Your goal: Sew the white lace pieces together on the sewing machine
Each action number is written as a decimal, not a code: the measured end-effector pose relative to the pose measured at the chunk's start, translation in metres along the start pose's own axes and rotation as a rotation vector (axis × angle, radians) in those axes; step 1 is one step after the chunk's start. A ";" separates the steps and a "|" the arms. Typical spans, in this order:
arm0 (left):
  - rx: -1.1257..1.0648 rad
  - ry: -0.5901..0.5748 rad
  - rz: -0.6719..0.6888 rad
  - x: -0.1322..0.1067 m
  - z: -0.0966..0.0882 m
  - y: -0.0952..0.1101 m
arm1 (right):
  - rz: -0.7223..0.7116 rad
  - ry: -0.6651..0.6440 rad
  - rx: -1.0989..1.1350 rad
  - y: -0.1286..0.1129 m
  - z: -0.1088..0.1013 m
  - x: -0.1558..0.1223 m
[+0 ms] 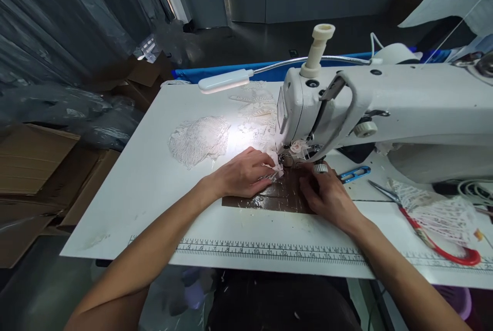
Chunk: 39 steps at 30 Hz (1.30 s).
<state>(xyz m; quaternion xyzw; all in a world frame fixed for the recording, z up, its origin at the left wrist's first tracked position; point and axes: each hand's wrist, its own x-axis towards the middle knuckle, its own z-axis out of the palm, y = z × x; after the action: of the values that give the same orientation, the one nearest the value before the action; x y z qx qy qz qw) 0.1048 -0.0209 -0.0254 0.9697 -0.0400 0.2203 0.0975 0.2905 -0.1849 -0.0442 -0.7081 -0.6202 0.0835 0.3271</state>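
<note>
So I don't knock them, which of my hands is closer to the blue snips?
Right. Your right hand is beside the blue snips, on their left; your left hand is farther left, at the white lace.

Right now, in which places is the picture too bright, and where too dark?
Head view: a glare spot beneath the lamp, beyond the left hand, washes out the edge of the lace; head view: the dark clothing below the table shows little detail; head view: small glints speckle the brown sheet.
</note>
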 end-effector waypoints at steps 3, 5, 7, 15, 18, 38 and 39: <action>-0.030 0.001 0.007 0.000 0.008 -0.001 | -0.035 -0.005 0.001 -0.002 0.001 -0.001; -0.047 0.036 -0.021 0.001 0.013 0.000 | -0.050 -0.016 0.004 -0.002 0.002 -0.002; -0.099 0.105 -0.078 0.003 0.014 0.001 | -0.070 -0.042 0.003 -0.002 0.003 -0.002; -0.196 0.246 -0.222 0.006 0.016 0.005 | -0.237 -0.150 -0.210 -0.007 0.009 0.004; -0.170 0.183 -0.161 0.005 0.020 0.006 | -0.246 -0.161 -0.246 -0.007 0.011 0.004; 0.112 0.075 -0.046 0.003 0.019 0.008 | -0.037 0.016 -0.113 0.035 -0.071 -0.005; 0.115 0.075 -0.041 0.003 0.018 0.007 | -0.045 0.010 -0.173 0.043 -0.076 -0.010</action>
<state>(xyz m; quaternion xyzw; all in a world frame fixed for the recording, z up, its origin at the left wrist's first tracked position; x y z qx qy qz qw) 0.1140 -0.0319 -0.0390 0.9654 -0.0037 0.2563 0.0474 0.3641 -0.2221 -0.0128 -0.7198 -0.6393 0.0187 0.2698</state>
